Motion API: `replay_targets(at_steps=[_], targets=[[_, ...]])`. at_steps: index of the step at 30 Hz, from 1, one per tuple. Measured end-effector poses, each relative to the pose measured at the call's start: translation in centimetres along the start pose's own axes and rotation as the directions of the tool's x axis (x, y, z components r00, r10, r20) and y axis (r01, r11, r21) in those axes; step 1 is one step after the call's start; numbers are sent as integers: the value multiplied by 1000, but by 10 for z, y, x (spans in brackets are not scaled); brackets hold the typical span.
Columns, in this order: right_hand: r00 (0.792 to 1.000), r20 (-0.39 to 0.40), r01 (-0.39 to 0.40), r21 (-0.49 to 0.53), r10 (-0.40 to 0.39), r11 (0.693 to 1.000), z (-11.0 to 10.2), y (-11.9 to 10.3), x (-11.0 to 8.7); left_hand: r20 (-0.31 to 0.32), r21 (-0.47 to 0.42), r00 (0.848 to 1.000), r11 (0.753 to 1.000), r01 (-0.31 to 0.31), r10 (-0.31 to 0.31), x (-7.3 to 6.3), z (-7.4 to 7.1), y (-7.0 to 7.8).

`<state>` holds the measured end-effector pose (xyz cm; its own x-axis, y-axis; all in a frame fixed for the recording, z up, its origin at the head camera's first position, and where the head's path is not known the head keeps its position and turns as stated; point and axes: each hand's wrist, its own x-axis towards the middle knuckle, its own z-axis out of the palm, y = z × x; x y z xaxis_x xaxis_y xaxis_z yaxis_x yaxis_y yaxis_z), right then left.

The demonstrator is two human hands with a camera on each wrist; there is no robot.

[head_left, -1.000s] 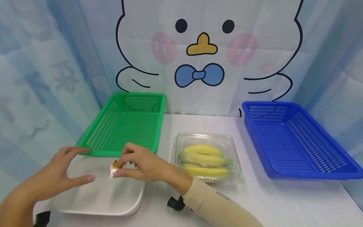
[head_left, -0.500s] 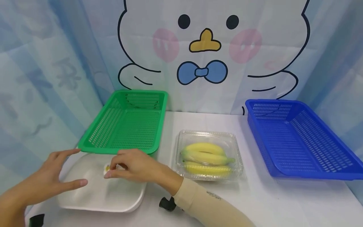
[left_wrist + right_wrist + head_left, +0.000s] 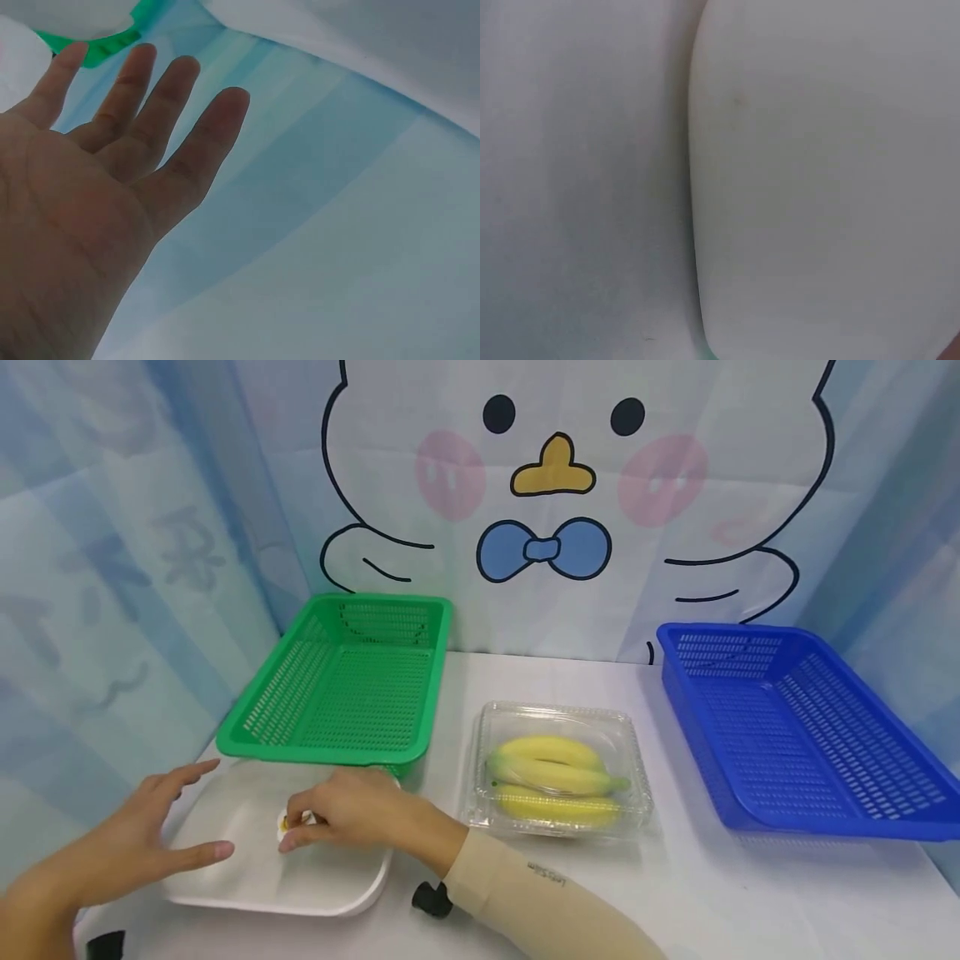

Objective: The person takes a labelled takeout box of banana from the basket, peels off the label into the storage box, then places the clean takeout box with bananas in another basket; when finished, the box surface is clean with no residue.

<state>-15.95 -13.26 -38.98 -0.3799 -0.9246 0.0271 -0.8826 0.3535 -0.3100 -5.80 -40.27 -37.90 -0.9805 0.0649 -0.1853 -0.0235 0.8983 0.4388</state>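
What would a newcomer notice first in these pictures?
Probably the large cartoon face behind the table. Next, the green basket at left and the blue basket at right, with bananas in a clear box between them. At front left, the right hand pinches a small white item over a white tray.

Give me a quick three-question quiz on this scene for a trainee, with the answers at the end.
1. Which hand pinches the small white-and-yellow item?
2. True or false: the bananas lie in the blue basket.
3. What colour is the basket just beyond the white tray? A, blue; B, white; C, green.

Key:
1. The right hand.
2. False; they lie in the clear box.
3. C, green.
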Motion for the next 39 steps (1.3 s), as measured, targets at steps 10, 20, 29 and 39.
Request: replay_targets(at_steps=[10,20,29,39], targets=[[991,137,-6,61,-3,998,13,6,10,91,-37,996,999,-1,5,2,9,-7],[984,180,-33,150,6,988,17,14,21,114,-54,993,998,-28,34,7,12,-3],[977,213,9,99,-30,995,15,17,21,101,-55,993,997,-62,67,9,12,1],[973,227,60,-42,-49,997,17,11,22,113,-59,993,998,-34,40,7,11,-2]])
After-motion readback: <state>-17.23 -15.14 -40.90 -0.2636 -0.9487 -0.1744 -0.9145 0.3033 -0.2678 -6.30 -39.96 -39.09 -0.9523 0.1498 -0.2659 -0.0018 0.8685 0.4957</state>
